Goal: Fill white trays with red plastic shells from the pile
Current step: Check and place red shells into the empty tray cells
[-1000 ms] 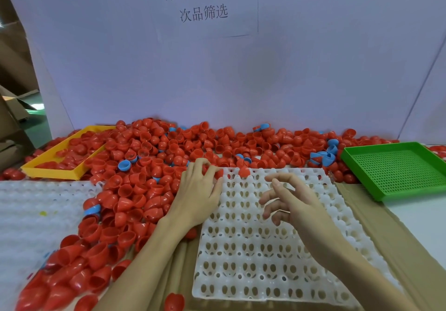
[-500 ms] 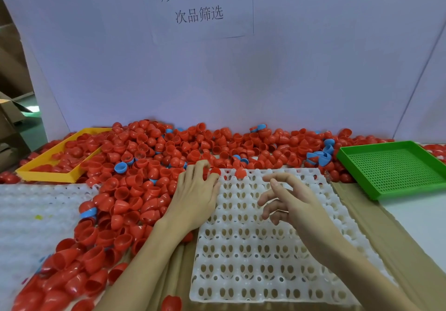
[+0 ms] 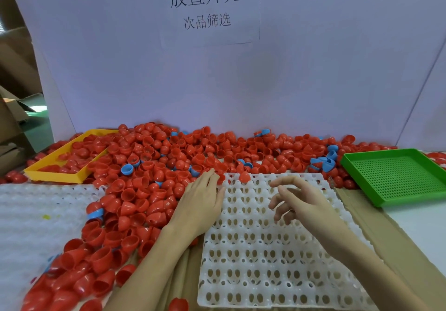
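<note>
Red shells [image 3: 135, 190] still lie in a big pile beside the white tray [image 3: 265, 250], which has just one shell [image 3: 244, 177] at its far edge, while the left hand [image 3: 200, 202] rests flat with straight fingers and the right hand [image 3: 304, 202] hovers with loose fingers, holding nothing.

left hand [image 3: 201, 199] flat, fingers straight — right hand [image 3: 305, 202] loosely spread.

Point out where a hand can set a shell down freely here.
Free: the white plastic cell tray below both hands, and the perforated green tray on the right. Crowded: the red shell pile left of the left hand and along the back wall.
</note>
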Demonstrator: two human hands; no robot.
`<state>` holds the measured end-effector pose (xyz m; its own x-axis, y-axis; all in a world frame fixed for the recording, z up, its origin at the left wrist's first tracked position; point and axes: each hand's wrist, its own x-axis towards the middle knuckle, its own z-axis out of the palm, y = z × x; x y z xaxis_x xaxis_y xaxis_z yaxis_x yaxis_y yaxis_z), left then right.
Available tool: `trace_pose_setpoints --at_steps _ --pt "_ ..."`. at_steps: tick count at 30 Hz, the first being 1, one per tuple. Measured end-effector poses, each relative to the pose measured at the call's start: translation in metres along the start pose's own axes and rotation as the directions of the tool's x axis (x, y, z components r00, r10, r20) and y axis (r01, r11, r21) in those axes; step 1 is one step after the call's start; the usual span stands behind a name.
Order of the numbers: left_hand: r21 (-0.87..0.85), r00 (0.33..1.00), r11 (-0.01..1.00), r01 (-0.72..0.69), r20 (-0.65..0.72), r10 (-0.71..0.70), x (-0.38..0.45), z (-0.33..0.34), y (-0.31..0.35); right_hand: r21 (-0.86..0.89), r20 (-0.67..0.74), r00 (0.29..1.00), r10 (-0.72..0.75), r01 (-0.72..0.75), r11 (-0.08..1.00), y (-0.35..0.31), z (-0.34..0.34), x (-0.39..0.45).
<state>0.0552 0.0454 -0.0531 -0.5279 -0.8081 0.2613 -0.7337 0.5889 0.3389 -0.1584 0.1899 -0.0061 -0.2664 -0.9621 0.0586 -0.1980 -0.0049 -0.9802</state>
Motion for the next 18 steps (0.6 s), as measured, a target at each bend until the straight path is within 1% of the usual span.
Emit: trace_pose_setpoints --at_steps 2,5,7,10,14,16,18 --pt "-0.028 1.000 1.000 0.000 -0.004 0.000 0.000 -0.002 0.002 -0.176 -0.028 0.998 -0.060 0.054 0.983 -0.001 0.002 0.007" --pt "-0.022 1.000 1.000 -0.021 0.010 0.021 -0.001 -0.004 0.005 -0.475 -0.018 0.989 -0.147 0.121 0.872 -0.002 0.008 0.030" --pt "-0.035 1.000 0.999 -0.003 0.020 0.003 -0.002 -0.005 0.005 -0.577 -0.025 0.987 -0.161 0.117 0.808 -0.001 0.015 0.050" --pt "-0.051 1.000 0.999 0.017 0.015 -0.017 -0.005 -0.007 0.006 -0.641 -0.057 0.983 -0.177 0.101 0.761 0.004 0.027 0.076" --pt "-0.041 1.000 0.999 -0.007 -0.012 0.007 -0.006 -0.008 0.005 -0.707 -0.079 0.980 -0.182 0.073 0.703 0.014 0.043 0.097" --pt "-0.035 1.000 0.999 -0.019 -0.021 0.018 -0.006 -0.008 0.004 -0.700 -0.106 0.973 -0.203 0.072 0.710 0.016 0.046 0.100" --pt "-0.018 0.999 0.999 -0.035 -0.039 0.034 -0.007 -0.009 0.005 -0.657 -0.120 0.965 -0.234 0.099 0.747 0.015 0.046 0.099"
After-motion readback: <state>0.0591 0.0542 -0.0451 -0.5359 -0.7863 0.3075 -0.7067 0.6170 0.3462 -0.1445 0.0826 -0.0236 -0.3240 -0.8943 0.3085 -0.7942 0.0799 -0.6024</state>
